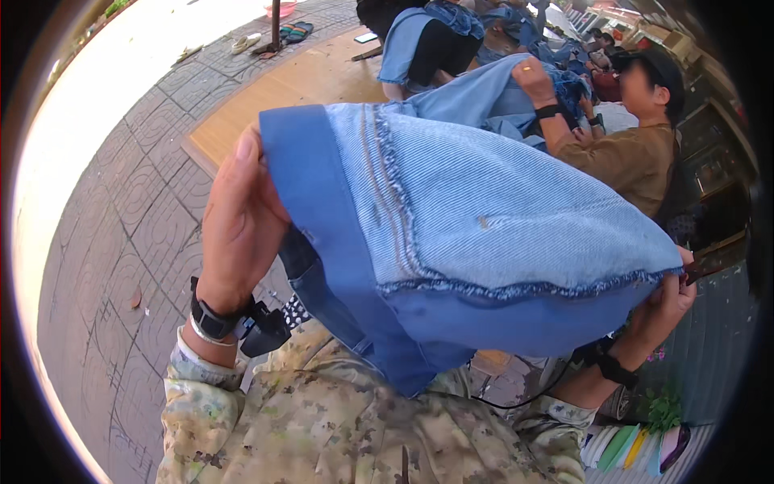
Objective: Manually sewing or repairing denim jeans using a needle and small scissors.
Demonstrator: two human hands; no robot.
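A light-blue denim piece [516, 202] with a plain blue fabric band is stretched across in front of me, its frayed seams showing. My left hand [242, 202] grips the band's upper left corner, thumb on top and fingers behind the cloth. At the far right end, my right hand [673, 294] pinches the tip of the same denim piece; part of that hand is hidden behind the fabric. Darker blue cloth hangs beneath the band near my lap.
A person in a brown top [617, 161] sits at the right, handling other denim [476, 93]. A wooden board [302, 81] lies beyond my left hand on patterned paving [133, 242]. Sandals [296, 32] rest by a post. A green plant [661, 410] stands at lower right.
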